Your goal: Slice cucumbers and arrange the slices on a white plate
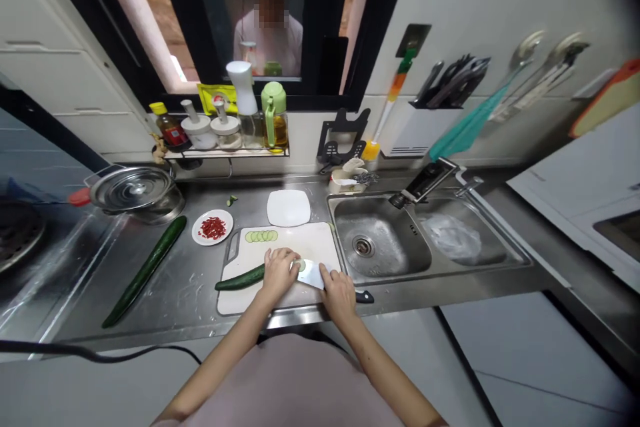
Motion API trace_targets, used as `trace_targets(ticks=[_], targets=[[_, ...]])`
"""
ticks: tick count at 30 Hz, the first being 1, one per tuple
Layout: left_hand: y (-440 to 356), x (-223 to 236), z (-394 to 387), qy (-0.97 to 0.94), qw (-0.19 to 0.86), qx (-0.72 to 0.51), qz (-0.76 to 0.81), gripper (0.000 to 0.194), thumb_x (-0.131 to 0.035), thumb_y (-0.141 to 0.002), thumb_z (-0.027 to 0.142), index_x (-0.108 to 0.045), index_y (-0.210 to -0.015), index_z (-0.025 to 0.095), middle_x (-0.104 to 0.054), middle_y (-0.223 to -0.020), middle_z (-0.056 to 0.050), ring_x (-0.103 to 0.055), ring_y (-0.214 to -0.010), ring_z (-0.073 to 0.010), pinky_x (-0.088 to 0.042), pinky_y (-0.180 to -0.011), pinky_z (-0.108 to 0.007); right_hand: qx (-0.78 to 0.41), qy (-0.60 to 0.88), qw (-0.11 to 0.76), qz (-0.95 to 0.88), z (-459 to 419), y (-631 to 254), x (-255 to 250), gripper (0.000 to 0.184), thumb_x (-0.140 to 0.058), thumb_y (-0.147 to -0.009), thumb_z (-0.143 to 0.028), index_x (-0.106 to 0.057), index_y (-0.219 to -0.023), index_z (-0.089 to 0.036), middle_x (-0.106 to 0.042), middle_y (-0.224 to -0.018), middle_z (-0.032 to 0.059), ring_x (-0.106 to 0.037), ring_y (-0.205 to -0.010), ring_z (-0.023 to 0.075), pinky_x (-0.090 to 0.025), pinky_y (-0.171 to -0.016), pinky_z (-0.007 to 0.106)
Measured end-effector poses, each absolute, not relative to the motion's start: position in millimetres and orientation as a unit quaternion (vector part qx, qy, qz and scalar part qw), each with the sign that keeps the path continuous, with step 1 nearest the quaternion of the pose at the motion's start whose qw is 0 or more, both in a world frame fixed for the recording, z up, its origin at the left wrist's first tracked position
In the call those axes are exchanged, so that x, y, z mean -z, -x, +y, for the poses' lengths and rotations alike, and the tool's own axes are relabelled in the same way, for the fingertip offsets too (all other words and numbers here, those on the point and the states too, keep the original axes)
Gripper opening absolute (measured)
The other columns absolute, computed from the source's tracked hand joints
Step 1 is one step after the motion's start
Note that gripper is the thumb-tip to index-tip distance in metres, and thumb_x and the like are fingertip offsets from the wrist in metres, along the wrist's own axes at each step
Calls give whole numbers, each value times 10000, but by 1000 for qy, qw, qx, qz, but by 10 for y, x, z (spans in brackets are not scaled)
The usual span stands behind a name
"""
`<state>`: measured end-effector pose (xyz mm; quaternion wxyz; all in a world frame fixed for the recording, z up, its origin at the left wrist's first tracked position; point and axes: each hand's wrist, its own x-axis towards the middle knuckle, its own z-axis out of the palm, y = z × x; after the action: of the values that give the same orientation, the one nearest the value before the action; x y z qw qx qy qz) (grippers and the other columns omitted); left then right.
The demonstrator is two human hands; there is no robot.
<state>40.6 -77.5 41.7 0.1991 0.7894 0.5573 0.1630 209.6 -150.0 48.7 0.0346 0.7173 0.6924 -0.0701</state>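
Observation:
My left hand (278, 271) is curled over a cucumber (241, 278) and holds it down on the white cutting board (310, 243). The cucumber's uncut end points left, past the board's edge. My right hand (339, 291) grips a cleaver (311, 273) by its black handle, with the blade set against the cucumber's cut end beside my left fingers. A row of several cucumber slices (261, 236) lies along the board's far edge.
A second whole cucumber (146, 270) lies on the steel counter to the left. Behind the board are a small dish of red chilli (213, 227) and an empty white plate (289, 207). A lidded pot (133, 191) stands at the left, a double sink (383, 243) at the right.

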Motion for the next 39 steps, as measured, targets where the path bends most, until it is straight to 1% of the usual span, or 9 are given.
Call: trace_targets(ticks=[3, 6, 10, 14, 19, 26, 35, 39], targets=[[-472, -465, -757, -777, 232, -158, 564, 151, -530, -854, 269, -670, -908, 255, -670, -1004, -34, -559, -1024, -209, -281, -993, -414, 74, -722, 53, 686, -1512, -2145, -460, 567, -587, -847, -240, -451, -1397, -221, -636, -1037, 103, -549, -979, 236, -321, -847, 323], [-538, -500, -685, -756, 271, -151, 576, 139, -526, -845, 260, -664, -861, 241, -691, -927, -29, -588, -955, -203, -312, -908, -382, 78, -728, 71, 677, -1503, -2192, -455, 565, -583, -847, -244, -452, -1396, -218, -640, -1054, 104, -562, -988, 241, -329, -850, 325], [-555, -462, -488, -702, 315, -175, 614, 123, -545, -831, 263, -665, -850, 245, -710, -869, -2, -614, -894, -185, -312, -889, -359, 82, -737, 80, 666, -1481, -2257, -472, 538, -560, -857, -240, -466, -1386, -212, -651, -1066, 107, -569, -1020, 240, -337, -858, 319], [-477, -318, -221, -643, 330, -190, 664, 109, -566, -816, 267, -667, -855, 255, -719, -857, 15, -629, -885, -177, -320, -903, -346, 82, -747, 89, 653, -1472, -2309, -495, 521, -538, -864, -230, -475, -1380, -203, -660, -1076, 102, -578, -1022, 239, -348, -866, 316], [-341, -123, 90, -602, 322, -179, 708, 107, -576, -803, 253, -667, -858, 250, -721, -887, 9, -626, -906, -182, -340, -887, -331, 76, -750, 92, 650, -1479, -2354, -489, 526, -535, -857, -213, -473, -1378, -201, -666, -1080, 91, -584, -1024, 237, -358, -871, 315], [-216, 39, 322, -598, 292, -139, 734, 133, -543, -805, 242, -666, -855, 250, -728, -907, -17, -626, -905, -205, -328, -878, -349, 76, -755, 96, 644, -1491, -2388, -440, 525, -536, -859, -233, -476, -1379, -195, -673, -1052, 88, -586, -1025, 237, -369, -874, 316], [-168, 59, 387, -633, 243, -112, 726, 201, -491, -833, 236, -683, -890, 230, -723, -962, -66, -605, -970, -231, -324, -846, -349, 95, -758, 96, 639, -1438, -2352, -468, 522, -520, -856, -231, -477, -1376, -203, -663, -1106, 87, -582, -1034, 224, -363, -902, 306], [-148, 56, 394, -636, 234, -104, 728, 200, -485, -831, 236, -677, -886, 225, -719, -961, -69, -598, -975, -239, -317, -848, -358, 94, -756, 90, 641, -1425, -2340, -451, 518, -523, -855, -236, -484, -1370, -200, -667, -1075, 96, -592, -1028, 233, -376, -887, 310]])
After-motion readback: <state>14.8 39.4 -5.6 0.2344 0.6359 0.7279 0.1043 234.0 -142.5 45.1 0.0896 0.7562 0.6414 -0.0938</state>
